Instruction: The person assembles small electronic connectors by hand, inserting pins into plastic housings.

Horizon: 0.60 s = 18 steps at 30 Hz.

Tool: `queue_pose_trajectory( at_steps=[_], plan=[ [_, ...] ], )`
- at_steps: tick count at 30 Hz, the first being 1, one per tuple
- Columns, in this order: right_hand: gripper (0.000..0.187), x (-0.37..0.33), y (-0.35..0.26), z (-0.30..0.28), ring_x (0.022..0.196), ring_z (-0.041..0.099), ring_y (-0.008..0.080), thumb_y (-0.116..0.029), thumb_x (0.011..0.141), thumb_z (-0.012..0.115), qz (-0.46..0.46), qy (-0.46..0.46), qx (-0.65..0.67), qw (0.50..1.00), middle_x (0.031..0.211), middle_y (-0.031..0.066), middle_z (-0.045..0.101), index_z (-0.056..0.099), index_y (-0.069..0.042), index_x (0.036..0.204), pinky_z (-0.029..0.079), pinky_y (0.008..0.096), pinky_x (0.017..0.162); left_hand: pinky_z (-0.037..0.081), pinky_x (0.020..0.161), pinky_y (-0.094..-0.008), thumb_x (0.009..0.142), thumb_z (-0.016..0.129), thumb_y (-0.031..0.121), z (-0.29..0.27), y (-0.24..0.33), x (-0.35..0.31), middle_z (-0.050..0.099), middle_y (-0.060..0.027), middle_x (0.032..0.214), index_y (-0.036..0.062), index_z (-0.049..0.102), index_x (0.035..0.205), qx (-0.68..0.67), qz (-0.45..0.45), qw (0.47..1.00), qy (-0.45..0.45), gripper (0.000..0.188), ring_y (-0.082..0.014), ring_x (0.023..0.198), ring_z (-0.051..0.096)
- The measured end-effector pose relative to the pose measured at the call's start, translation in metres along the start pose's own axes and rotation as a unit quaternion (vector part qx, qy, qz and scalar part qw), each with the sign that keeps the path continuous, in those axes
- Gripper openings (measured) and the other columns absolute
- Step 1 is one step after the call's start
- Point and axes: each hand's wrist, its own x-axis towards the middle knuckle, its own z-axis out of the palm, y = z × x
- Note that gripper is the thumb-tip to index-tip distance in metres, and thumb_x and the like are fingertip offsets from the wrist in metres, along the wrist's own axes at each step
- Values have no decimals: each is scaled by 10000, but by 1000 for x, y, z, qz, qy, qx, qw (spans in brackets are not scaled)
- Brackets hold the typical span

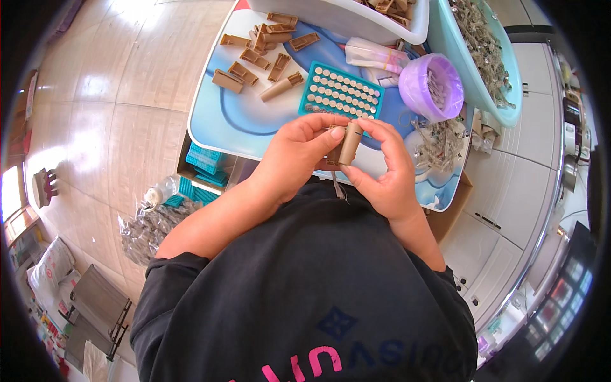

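Note:
Close to my body, over the near side of the small table (207,121), both hands hold brown plastic casing parts. My left hand (296,146) is closed round a darker brown part, mostly hidden by the fingers. My right hand (388,172) pinches a rounded tan casing (350,145) at its top and bottom, right against that part. A thin greyish strand (338,186) dangles below them. Just beyond my fingers lies a teal tray (303,109) with rows of small round silvery pieces. Several brown casings (255,59) lie loose at the far left of the table.
A purple lined bin (453,102) stands right of the tray, beside a clear plastic packet (375,56). Small wired parts (439,146) are heaped at the right. A white tub (356,22) and a pale green basin (514,108) sit behind. A bagged heap (153,232) lies low at left.

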Motion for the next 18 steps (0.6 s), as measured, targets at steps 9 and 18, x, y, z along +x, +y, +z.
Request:
queue_pose_trajectory(
  at_steps=[9, 18],
  plan=[
    [586, 2, 4, 5, 1099, 507, 297, -67, 625, 751, -36, -12, 12, 999, 1175, 134, 538, 523, -45, 1164, 398, 377, 935, 529, 759, -339, 974, 395, 303, 0, 4, -1, 603, -131, 1020, 8, 494, 1187, -23, -24, 999, -4, 377, -218, 906, 615],
    [581, 6, 5, 6, 1109, 504, 289, -61, 619, 761, -38, -27, 25, 999, 1193, 122, 528, 538, -63, 1156, 394, 372, 946, 525, 765, -348, 979, 341, 372, -2, 2, -1, 598, -145, 1023, -2, 484, 1199, -22, -16, 1000, -5, 457, -232, 917, 611]
  ],
)
